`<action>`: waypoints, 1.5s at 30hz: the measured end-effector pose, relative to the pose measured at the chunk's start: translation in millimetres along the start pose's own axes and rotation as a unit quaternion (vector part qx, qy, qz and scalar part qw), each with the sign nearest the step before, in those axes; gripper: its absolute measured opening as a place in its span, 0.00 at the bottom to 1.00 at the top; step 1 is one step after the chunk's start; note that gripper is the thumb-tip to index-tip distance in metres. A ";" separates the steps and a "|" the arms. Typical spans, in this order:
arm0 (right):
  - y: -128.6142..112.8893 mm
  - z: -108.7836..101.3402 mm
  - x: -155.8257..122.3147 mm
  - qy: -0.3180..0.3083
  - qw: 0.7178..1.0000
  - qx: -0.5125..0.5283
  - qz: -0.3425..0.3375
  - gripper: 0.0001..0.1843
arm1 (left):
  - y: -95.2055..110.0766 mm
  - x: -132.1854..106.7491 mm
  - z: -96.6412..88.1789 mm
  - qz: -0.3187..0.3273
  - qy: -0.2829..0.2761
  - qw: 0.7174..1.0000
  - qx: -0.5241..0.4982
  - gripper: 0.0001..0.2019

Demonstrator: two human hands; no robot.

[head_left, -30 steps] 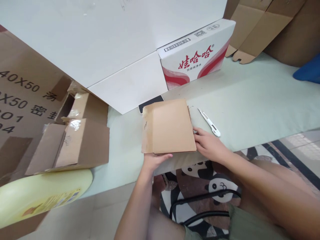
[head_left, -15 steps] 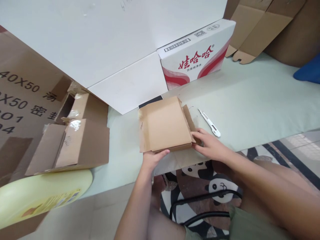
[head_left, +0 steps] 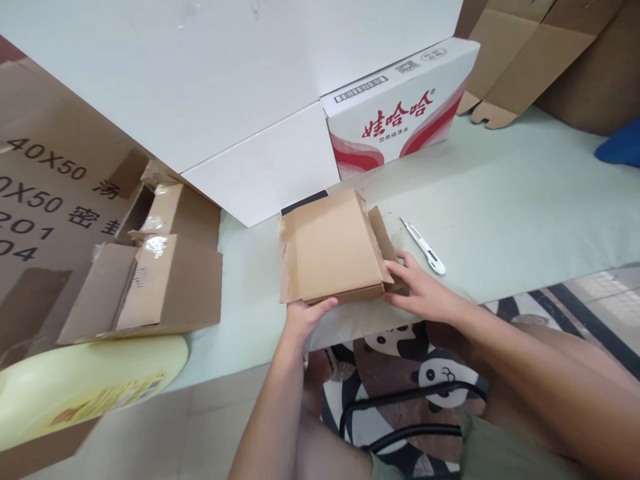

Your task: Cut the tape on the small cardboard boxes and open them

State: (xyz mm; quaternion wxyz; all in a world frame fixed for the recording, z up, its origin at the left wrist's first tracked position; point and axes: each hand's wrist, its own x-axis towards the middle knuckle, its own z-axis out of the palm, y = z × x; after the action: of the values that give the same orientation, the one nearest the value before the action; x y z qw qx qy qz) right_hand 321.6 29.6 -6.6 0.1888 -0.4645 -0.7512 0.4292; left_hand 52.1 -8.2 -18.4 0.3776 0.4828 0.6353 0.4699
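A small brown cardboard box (head_left: 333,247) lies on the pale green table (head_left: 500,213), its top flap down and its side flaps sticking out. My left hand (head_left: 305,315) grips the box's near left edge, thumb on top. My right hand (head_left: 417,288) holds the box's near right corner and the right side flap, fingers curled against it. A white utility knife (head_left: 425,248) lies just right of the box, a little beyond my right hand. A dark phone (head_left: 303,202) peeks out behind the box.
A large white box (head_left: 210,100) and a white carton with red lettering (head_left: 400,113) stand behind. Opened brown boxes (head_left: 150,280) sit at the left, flattened cartons (head_left: 525,53) at the back right. A yellow object (head_left: 85,387) lies at lower left. A blue thing (head_left: 620,143) is at the right edge.
The flat cardboard piece has been raised into a shallow box shape. Its right flap has swung out, and my right hand has moved onto that flap and corner.
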 end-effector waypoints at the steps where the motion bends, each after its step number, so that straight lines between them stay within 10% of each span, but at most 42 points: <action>1: -0.4 -0.2 -0.1 -0.002 1.000 -0.001 -0.005 0.27 | 0.1 0.0 -0.3 0.000 0.002 1.000 0.000 0.36; 45: 3.7 9.1 4.4 0.030 0.999 -0.046 -0.003 0.21 | 9.4 -1.0 6.0 -0.015 -0.037 0.999 0.025 0.26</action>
State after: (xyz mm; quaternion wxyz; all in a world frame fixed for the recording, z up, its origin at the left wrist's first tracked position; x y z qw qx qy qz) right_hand 315.1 29.9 -15.2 0.1909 -0.4826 -0.7657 0.3799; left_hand 60.4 -6.9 -11.0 0.3954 0.5000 0.6394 0.4298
